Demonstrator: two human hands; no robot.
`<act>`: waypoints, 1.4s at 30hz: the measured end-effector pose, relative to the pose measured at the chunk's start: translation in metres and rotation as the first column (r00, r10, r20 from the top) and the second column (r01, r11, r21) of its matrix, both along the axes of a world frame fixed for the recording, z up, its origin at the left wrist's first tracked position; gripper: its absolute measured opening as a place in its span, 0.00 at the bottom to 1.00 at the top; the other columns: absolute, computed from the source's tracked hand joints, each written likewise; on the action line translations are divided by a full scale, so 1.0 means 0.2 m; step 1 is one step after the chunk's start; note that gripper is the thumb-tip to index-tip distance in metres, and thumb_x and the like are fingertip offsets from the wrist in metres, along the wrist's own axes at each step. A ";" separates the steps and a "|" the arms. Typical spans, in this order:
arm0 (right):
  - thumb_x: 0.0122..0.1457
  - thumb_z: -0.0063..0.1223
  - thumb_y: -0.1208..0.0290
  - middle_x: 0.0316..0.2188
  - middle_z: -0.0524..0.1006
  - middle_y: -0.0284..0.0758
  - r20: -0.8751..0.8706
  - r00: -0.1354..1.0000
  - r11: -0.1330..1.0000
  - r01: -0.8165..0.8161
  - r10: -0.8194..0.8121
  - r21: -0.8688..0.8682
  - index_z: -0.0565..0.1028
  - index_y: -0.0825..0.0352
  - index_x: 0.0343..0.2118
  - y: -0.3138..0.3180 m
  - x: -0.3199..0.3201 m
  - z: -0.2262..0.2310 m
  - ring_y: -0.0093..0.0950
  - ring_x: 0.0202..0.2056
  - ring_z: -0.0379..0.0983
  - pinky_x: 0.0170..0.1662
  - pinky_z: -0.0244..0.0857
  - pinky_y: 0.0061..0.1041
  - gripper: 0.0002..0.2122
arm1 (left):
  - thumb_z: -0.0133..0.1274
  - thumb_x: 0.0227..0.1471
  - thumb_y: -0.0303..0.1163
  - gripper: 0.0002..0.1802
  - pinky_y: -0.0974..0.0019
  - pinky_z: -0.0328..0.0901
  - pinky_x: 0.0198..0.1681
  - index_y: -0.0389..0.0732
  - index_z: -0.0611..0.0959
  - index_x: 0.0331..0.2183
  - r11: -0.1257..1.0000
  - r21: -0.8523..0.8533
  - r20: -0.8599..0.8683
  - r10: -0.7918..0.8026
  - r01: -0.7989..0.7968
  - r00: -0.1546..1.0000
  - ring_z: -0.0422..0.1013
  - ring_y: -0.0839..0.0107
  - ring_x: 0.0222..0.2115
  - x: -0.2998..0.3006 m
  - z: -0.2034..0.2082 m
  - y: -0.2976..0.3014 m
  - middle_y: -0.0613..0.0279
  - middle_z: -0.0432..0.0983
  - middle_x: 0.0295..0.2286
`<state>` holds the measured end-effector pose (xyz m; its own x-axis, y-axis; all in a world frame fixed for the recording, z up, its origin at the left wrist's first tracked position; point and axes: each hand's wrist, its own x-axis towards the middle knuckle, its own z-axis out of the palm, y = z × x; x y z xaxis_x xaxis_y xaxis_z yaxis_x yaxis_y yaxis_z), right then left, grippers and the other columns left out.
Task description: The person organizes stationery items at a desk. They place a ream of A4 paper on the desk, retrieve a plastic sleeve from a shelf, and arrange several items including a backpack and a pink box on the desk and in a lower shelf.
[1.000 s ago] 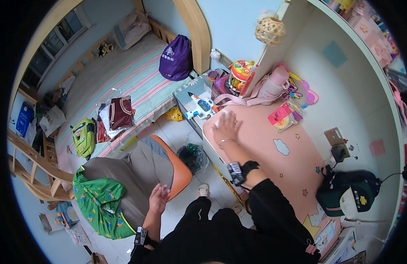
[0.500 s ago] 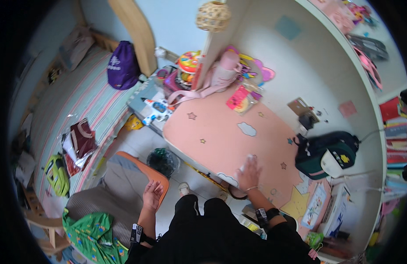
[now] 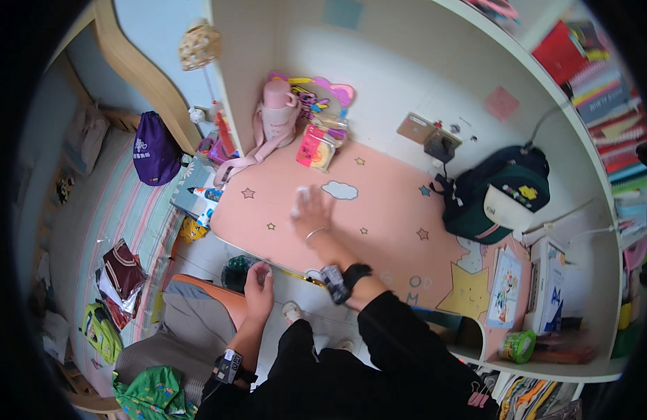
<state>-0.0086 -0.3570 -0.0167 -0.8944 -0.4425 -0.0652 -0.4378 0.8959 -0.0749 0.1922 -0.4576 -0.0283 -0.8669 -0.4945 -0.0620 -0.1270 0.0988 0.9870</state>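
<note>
My right hand (image 3: pixel 313 213) lies flat, palm down, on the pink desk mat (image 3: pixel 302 245), left of the white cloud print, slightly blurred. A small patch of white shows at its fingertips; I cannot make out what it is. My left hand (image 3: pixel 259 283) hangs in the air before the desk's front edge, its fingers loosely curled with nothing visible in them. Below it are a chair (image 3: pixel 190 322) with a grey cover and orange edge, and a bin (image 3: pixel 236 271) with a clear liner.
A pink bottle (image 3: pixel 278 105) in a strapped carrier and a colourful packet (image 3: pixel 316 147) stand at the desk's back left. A dark backpack (image 3: pixel 498 196) sits at the right, near a picture board (image 3: pixel 504 297) and a green tub (image 3: pixel 518 346). Left is a striped bed (image 3: pixel 120 217) with a purple bag (image 3: pixel 155 148).
My right hand has slid from the desk's front edge further in and to the left over the mat. My left hand stays off the desk. The view has turned toward the right.
</note>
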 end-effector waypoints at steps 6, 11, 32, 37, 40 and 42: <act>0.55 0.35 0.51 0.61 0.41 0.40 0.009 1.000 0.996 -0.006 0.007 -0.088 0.48 0.64 0.59 0.57 0.48 0.03 0.35 0.62 0.30 0.58 0.20 0.52 0.32 | 0.49 0.47 0.28 0.22 0.57 0.50 0.54 0.34 0.67 0.46 0.747 -0.660 -0.079 -0.181 0.085 0.980 0.56 0.51 0.50 -0.10 0.09 0.26 0.48 0.64 0.45; 0.54 0.37 0.50 0.61 0.43 0.39 -0.066 0.948 0.950 0.311 -0.312 -0.022 0.48 0.64 0.58 1.49 0.68 -0.01 0.35 0.62 0.32 0.58 0.26 0.52 0.32 | 0.50 0.46 0.35 0.36 0.50 0.39 0.58 0.32 0.56 0.53 0.494 -0.838 0.097 -0.283 0.231 0.954 0.37 0.39 0.56 -0.09 -0.04 0.47 0.42 0.43 0.55; 0.55 0.37 0.53 0.56 0.54 0.47 -0.509 0.719 0.862 0.498 -0.474 -0.099 0.59 0.67 0.53 2.64 0.98 -0.23 0.44 0.57 0.49 0.53 0.43 0.51 0.27 | 0.42 0.52 0.48 0.23 0.59 0.52 0.48 0.46 0.69 0.46 -0.017 -0.803 -0.573 -0.257 -0.596 0.779 0.61 0.63 0.47 -0.34 -0.58 0.27 0.64 0.67 0.45; 0.58 0.35 0.53 0.56 0.54 0.46 -0.556 0.635 0.832 0.508 -0.536 -0.223 0.58 0.68 0.53 2.63 0.96 -0.24 0.42 0.58 0.48 0.56 0.42 0.45 0.26 | 0.45 0.51 0.45 0.19 0.63 0.56 0.44 0.46 0.75 0.42 0.003 -0.671 -0.691 -0.365 -0.741 0.624 0.67 0.64 0.39 -0.52 -0.66 0.00 0.67 0.72 0.40; 0.57 0.38 0.56 0.55 0.57 0.46 -0.875 0.389 0.891 -0.226 -0.289 -0.395 0.59 0.70 0.52 2.65 1.02 -0.25 0.41 0.56 0.52 0.56 0.45 0.39 0.25 | 0.49 0.47 0.33 0.18 0.65 0.57 0.45 0.49 0.75 0.44 0.060 -0.702 -0.700 -0.237 -0.710 0.673 0.66 0.63 0.41 -0.62 -0.76 -0.09 0.68 0.72 0.41; 0.56 0.41 0.62 0.50 0.62 0.46 -0.849 0.267 0.818 -0.250 -0.457 -0.518 0.60 0.73 0.50 2.64 1.16 -0.42 0.41 0.51 0.58 0.54 0.50 0.34 0.22 | 0.50 0.46 0.31 0.20 0.66 0.57 0.46 0.51 0.75 0.44 0.080 -0.714 -0.697 -0.165 -0.695 0.698 0.65 0.64 0.42 -0.66 -0.80 -0.08 0.68 0.71 0.42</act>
